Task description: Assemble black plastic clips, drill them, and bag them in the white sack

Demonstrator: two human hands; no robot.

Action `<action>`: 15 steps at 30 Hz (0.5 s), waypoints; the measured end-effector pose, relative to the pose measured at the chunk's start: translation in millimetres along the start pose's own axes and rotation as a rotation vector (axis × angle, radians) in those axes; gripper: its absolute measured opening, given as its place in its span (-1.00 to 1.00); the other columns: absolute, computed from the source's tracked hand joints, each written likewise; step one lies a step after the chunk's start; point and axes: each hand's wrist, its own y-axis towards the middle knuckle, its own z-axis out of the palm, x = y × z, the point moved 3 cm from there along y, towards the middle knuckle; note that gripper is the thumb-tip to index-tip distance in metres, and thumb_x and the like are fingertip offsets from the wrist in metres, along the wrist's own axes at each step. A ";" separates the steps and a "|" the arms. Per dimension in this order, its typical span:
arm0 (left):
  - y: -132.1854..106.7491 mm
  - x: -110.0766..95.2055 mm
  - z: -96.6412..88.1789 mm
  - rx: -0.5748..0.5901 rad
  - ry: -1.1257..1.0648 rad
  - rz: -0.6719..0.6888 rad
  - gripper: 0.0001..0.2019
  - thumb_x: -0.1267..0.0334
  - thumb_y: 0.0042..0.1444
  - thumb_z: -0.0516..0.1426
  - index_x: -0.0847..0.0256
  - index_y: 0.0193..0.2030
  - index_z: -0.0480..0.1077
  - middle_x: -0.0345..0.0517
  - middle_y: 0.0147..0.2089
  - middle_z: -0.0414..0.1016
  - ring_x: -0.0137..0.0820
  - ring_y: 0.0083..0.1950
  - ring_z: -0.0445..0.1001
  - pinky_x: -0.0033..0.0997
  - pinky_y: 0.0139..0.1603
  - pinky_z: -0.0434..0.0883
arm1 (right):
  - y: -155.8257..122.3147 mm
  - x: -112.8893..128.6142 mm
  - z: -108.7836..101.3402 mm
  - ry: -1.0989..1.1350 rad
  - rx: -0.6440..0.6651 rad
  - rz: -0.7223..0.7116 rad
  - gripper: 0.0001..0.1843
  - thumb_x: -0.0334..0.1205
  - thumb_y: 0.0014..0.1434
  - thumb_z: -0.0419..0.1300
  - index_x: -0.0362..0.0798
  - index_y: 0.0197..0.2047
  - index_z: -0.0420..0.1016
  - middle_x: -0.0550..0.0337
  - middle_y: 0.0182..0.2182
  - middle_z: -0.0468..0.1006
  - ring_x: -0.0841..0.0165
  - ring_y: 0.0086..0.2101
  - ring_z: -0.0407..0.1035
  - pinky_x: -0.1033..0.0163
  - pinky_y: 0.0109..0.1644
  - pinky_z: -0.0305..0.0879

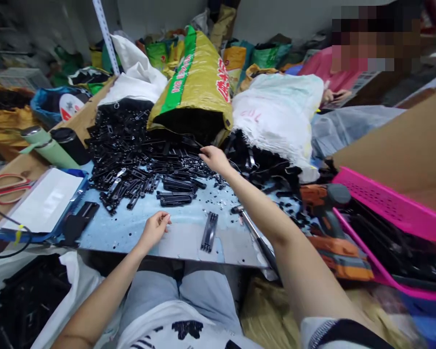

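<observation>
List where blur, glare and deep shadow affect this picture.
Head view: the pink basket at right is blurred; head view: light glints on the metal shaft of the hammer; head view: the mouth of the yellow bag sinks into deep shadow.

Soft light, blurry outer edges.

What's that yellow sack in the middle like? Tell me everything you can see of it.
The yellow sack looks like shiny, creased plastic. A green band with lettering runs along its left side, and large red characters mark its right. It lies slanted between two white sacks, its far end raised, its wide mouth open towards the viewer and dark inside. Black pieces lie around the mouth's lower edge. The right hand is just below the mouth; whether it touches the sack is unclear.
</observation>
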 end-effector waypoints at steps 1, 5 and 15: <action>-1.5 1.4 -5.6 -0.007 0.023 0.010 -0.66 -0.05 0.09 0.05 0.21 -0.29 0.37 -0.14 -0.37 0.49 -0.47 -0.54 0.38 -0.50 -0.54 0.27 | 19.3 6.7 27.3 -0.035 0.058 0.032 -0.67 -0.18 0.21 0.08 -0.08 0.01 0.43 0.05 -0.04 0.47 0.24 -0.02 0.30 0.16 0.11 0.20; -0.3 11.8 -40.1 -0.091 0.174 0.029 -0.71 0.03 0.16 0.00 0.19 -0.26 0.38 -0.14 -0.37 0.49 -0.42 -0.48 0.42 -0.45 -0.44 0.33 | 71.4 17.5 101.9 -0.117 0.183 0.186 -0.63 -0.19 0.23 0.04 -0.15 0.05 0.38 -0.13 0.00 0.41 0.11 0.05 0.21 0.01 0.09 0.16; 87.0 12.2 -149.3 -0.768 1.008 -0.075 -0.70 0.27 0.11 0.03 0.41 -0.06 0.32 0.35 0.01 0.31 0.04 0.08 0.25 -0.01 -0.01 0.28 | 72.5 3.4 100.0 -0.114 0.218 0.369 -0.65 -0.20 0.05 0.19 -0.27 -0.13 0.47 -0.13 -0.23 0.52 0.20 -0.19 0.38 0.15 -0.08 0.29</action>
